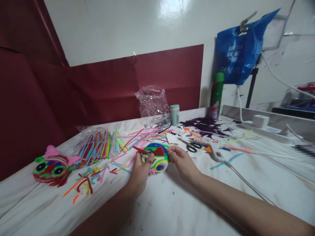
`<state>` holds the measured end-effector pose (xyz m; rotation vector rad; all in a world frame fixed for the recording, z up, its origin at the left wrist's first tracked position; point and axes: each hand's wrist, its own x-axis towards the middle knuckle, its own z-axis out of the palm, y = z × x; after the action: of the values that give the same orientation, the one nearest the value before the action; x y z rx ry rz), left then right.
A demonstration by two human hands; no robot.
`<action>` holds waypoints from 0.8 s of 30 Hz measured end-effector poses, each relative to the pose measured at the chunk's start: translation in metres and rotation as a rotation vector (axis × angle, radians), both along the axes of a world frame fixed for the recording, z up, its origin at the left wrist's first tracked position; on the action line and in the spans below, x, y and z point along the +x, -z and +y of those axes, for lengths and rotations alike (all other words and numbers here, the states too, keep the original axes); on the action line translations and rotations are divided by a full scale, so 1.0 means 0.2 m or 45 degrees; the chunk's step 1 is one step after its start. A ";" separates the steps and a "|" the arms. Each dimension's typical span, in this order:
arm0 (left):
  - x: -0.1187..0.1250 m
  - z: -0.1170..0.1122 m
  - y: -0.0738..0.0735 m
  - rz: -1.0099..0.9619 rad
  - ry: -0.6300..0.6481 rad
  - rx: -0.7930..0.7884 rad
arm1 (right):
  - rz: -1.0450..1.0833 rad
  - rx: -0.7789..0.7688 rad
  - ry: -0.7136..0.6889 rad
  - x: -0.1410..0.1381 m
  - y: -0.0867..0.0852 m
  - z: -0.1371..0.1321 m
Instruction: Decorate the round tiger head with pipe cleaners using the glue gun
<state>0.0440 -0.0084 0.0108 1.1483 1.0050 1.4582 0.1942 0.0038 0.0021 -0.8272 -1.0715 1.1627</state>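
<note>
My left hand [141,172] and my right hand [182,162] together hold a round, many-coloured pipe-cleaner figure [157,157] just above the white table [172,203]. The left hand's fingers curl round its left side, by a red pipe-cleaner piece [140,150] that sticks out to the left. From the right, thumb and fingers of the right hand pinch the figure's upper edge. Both hands are closed on the figure.
A finished pipe-cleaner animal face [52,167] lies at the left. Bundled pipe cleaners [98,147] and loose cut bits [83,185] lie behind the hands. Scissors [193,146], a glue gun [213,150] with its cord, a teal cup [174,114], a green can [216,95] and a plastic bag [152,101] stand farther back.
</note>
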 end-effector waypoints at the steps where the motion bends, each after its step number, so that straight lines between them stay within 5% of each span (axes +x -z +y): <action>1: -0.01 0.01 0.00 0.045 -0.028 0.016 | 0.003 -0.019 -0.011 -0.01 0.00 0.00; 5: -0.06 0.05 0.01 0.101 -0.232 0.094 | -0.001 -0.097 -0.037 -0.02 0.01 -0.01; 9: -0.14 0.06 -0.07 0.247 -0.520 0.346 | -0.020 -0.148 0.006 0.00 0.01 0.01; 14: -0.22 0.07 -0.14 0.289 -0.487 0.498 | -0.046 -0.165 0.036 0.02 0.03 0.03; 24: -0.20 0.08 -0.15 0.231 -0.475 0.471 | -0.072 -0.193 0.105 0.05 0.01 0.04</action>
<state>0.0031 0.0082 0.0416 1.4314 1.1492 1.9214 0.2035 0.0126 -0.0002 -1.0189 -0.9945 1.1669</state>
